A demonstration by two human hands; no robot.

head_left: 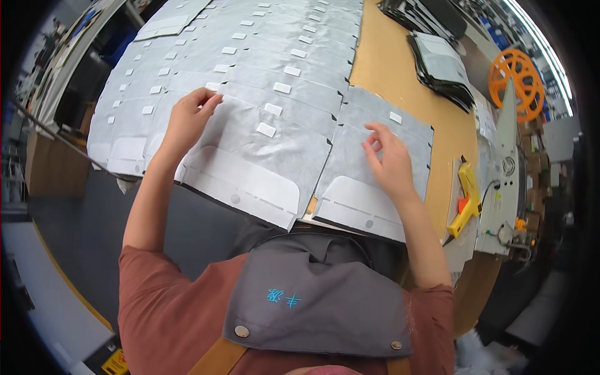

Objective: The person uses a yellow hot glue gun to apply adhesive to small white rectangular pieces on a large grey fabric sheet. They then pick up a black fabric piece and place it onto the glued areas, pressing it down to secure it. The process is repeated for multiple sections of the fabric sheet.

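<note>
Grey flat sheets (pixel 300 147) lie overlapped in long columns across the table, each with a small white rectangular tag. Over the left-hand columns hovers my left hand (pixel 190 120), its thumb and fingertips pinched together beside a white tag (pixel 214 86); whatever is between them is too small to make out. A shorter stack of the same grey sheets (pixel 356 150) lies at the right, bearing a white tag (pixel 395 117). Above that stack is my right hand (pixel 389 157), fingers loosely bent and apart, holding nothing visible. White rounded flaps (pixel 250 181) show along the near edge.
A yellow glue gun (pixel 466 197) lies on the right side of the tan tabletop (pixel 384 56). Behind it stand piles of dark-edged grey sheets (pixel 440 65) and an orange spoked reel (pixel 516 85). More folded grey sheets (pixel 172 20) rest at the far left.
</note>
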